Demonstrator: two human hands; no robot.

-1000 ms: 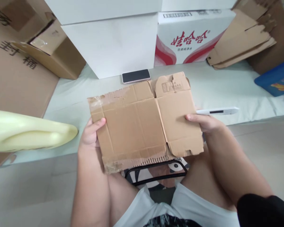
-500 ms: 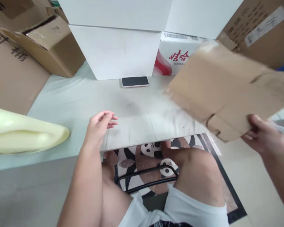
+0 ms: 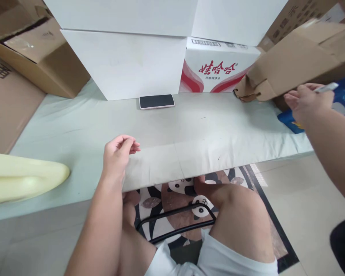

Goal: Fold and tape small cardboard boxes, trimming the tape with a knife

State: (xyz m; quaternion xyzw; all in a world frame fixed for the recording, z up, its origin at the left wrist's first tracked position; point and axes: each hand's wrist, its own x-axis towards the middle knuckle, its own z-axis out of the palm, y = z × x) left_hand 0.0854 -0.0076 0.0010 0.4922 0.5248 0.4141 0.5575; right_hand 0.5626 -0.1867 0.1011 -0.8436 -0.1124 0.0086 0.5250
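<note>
My left hand hovers over the near edge of the cloth-covered table. Its fingers are loosely curled and slightly apart, with nothing seen in them. At the right, my right hand is closed round a slim white pen-like stick; its exact kind is too small to tell. Just beyond those fingers a folded brown cardboard box leans at the table's right end, flaps toward me. Whether the hand still touches it, I cannot tell. A blue package lies partly hidden behind that hand and wrist.
A phone lies before stacked white boxes. Beside them stands a white and red carton. Brown boxes fill the left back. A pale yellow curved object rests at the left. Below is a panda-patterned mat.
My right hand has carried the flat cardboard away and back to the table's right end, uncovering the red-lettered carton. The view has shifted slightly right. My left hand has barely moved.
</note>
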